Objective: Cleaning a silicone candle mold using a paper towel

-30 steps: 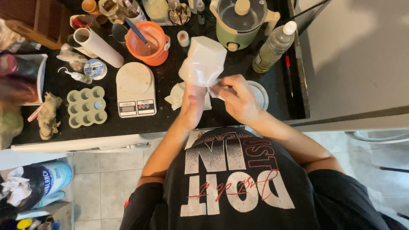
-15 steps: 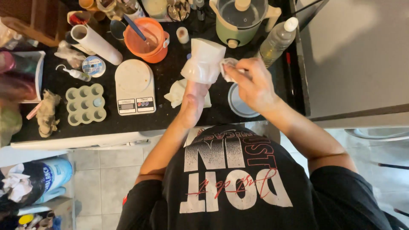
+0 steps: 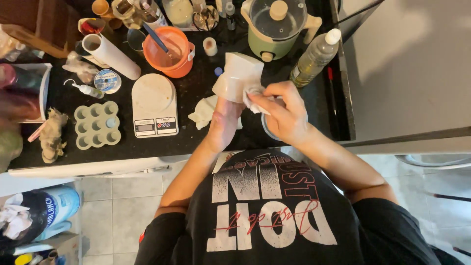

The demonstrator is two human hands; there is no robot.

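Overhead view of a person at a dark counter [image 3: 206, 142]. The left hand [image 3: 223, 122] holds a white cup-shaped mould [image 3: 239, 76] from below, raised above the counter and tilted, its open rim turned toward the right hand [image 3: 284, 115]. The left fingers are mostly hidden behind the mould but are wrapped around its lower part. The right fingers [image 3: 267, 95] are pinched narrowly on a small white wipe [image 3: 252, 98], pressed against the rim of the mould. A crumpled white tissue [image 3: 203, 112] lies on the counter just beside the left wrist; a grey plate [image 3: 267, 133] sits partly hidden under the right hand.

Nearby stand a white kitchen scale [image 3: 153, 104], a pale green silicone tray [image 3: 96, 125], an orange bowl [image 3: 169, 51] with a stirrer, a green pot [image 3: 277, 27] with a glass lid, and a clear bottle [image 3: 316, 56].

Risk, as a judgement: the mould is held in one hand only, so firm rubbing at the rim could twist it loose and drop it onto the plate. A wide elbow movement could also tip the bottle, which stands close to the right hand.
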